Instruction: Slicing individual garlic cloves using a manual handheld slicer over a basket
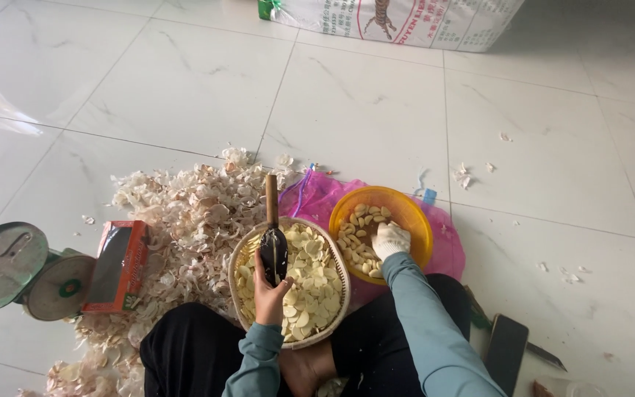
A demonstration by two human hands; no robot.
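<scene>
While gripped low, the knife [273, 235] points straight away, handle far.

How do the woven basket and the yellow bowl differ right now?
The woven basket is pale wicker, near full of peeled cloves; the yellow bowl is smooth plastic, with cloves only along its near side. The basket sits on the person's lap, the bowl on pink mesh on the floor. The bare left hand holds a knife over the basket; the gloved right hand reaches into the bowl. Both are round.
</scene>
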